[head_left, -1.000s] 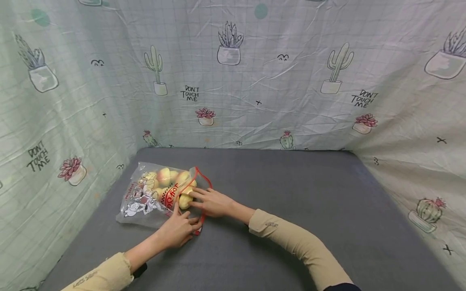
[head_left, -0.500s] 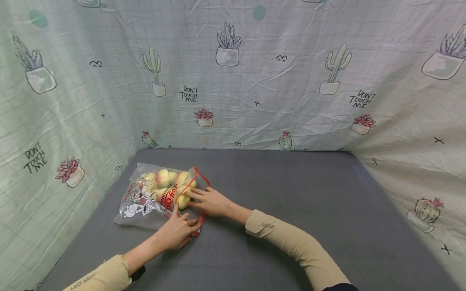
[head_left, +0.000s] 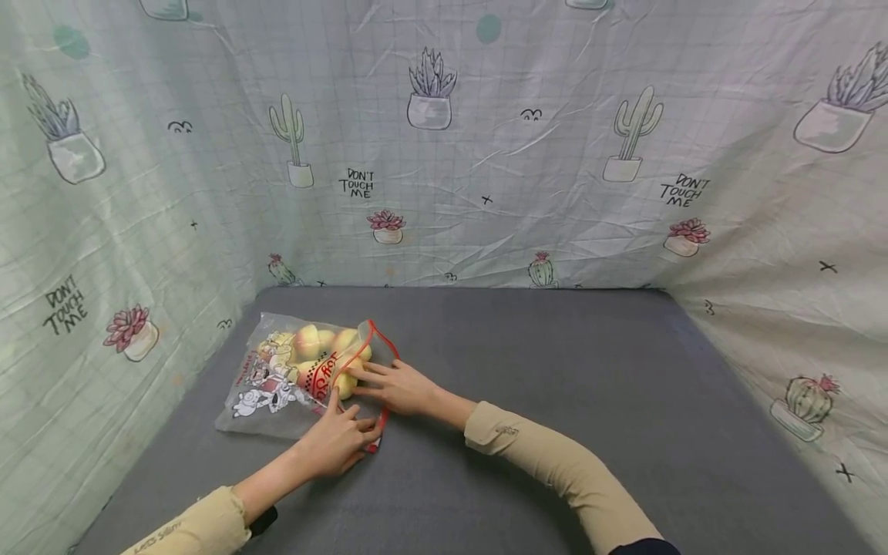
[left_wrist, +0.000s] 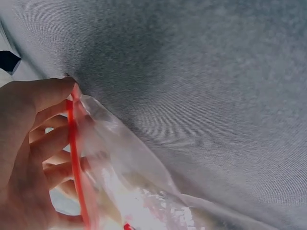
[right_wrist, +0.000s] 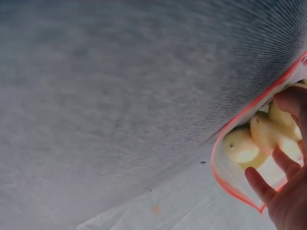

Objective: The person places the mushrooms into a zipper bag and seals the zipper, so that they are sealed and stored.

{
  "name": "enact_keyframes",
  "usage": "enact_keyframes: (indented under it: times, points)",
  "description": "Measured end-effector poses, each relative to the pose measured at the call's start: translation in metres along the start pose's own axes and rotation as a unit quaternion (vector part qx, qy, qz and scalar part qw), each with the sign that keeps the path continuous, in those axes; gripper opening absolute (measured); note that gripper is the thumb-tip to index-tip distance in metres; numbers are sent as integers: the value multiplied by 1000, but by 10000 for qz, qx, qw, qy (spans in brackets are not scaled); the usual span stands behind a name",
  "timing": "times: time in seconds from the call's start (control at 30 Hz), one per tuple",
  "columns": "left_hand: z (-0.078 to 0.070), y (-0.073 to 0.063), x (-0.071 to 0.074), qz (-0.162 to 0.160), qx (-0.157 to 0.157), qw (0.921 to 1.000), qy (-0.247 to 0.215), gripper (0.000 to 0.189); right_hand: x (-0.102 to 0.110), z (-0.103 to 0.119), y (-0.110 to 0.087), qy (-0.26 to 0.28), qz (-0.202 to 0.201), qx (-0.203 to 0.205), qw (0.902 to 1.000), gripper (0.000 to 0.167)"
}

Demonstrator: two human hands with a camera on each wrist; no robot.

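Observation:
A clear zip bag (head_left: pixel 291 418) with cartoon prints and red edging lies at the left of the table in the head view, holding several yellow fruits (head_left: pixel 344 385), some with a reddish blush. My left hand (head_left: pixel 338 439) grips the near side of its mouth. In the left wrist view, the thumb and fingers lie on either side of the red strip (left_wrist: pixel 74 153). My right hand (head_left: pixel 405 387) reaches into the mouth from the right, fingers extended over the nearest fruit. In the right wrist view, spread fingers (right_wrist: pixel 261 187) overlap the fruits, and the mouth gapes around them.
The bag rests on a dark grey tabletop (head_left: pixel 541 370). Pale cloth (head_left: pixel 458 162) printed with potted cacti surrounds it at the back and both sides. The left cloth wall (head_left: pixel 229 301) stands close to the bag's far end.
My right hand's fingers have moved left, deeper into the bag mouth, and the nearest fruit has slid inward with them. My left hand keeps its grip on the edge. The view has shifted slightly.

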State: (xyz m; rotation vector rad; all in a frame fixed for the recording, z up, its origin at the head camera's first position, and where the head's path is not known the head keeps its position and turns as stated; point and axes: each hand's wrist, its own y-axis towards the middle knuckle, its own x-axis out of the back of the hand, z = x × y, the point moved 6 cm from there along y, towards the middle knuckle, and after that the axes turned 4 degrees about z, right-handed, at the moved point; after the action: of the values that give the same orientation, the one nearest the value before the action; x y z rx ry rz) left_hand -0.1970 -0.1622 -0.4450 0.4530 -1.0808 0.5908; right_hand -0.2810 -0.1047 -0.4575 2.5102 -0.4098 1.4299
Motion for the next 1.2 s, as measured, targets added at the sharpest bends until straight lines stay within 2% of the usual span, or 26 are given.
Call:
enact_keyframes:
  times: [0.13, 0.3, 0.5, 0.8, 1.03, 1.2]
  points:
    - [-1, -2, -3, -91, -31, 9999, -41, 38, -4, 0, -4, 205, -17, 47, 9998, 49]
    - [-1, -4, -8, -48, 19, 9997, -255, 38, -3, 1, -9, 287, -178, 140, 9993, 49]
    - [-1, -6, -9, -46, 61, 9991, -419, 41, -3, -1, -17, 530, -129, 107, 9985, 48]
    - [1, -9, -7, -348, 27, 9991, -229, 45, 0, -4, -26, 791, -20, 103, 9968, 45]
    - [3, -12, -2, -810, -63, 9966, -131, 45, 4, 2, -33, 750, -18, 276, 9968, 43]
    - [4, -14, -3, -877, -60, 9960, -165, 44, 6, 6, -36, 704, -72, 430, 9966, 41]
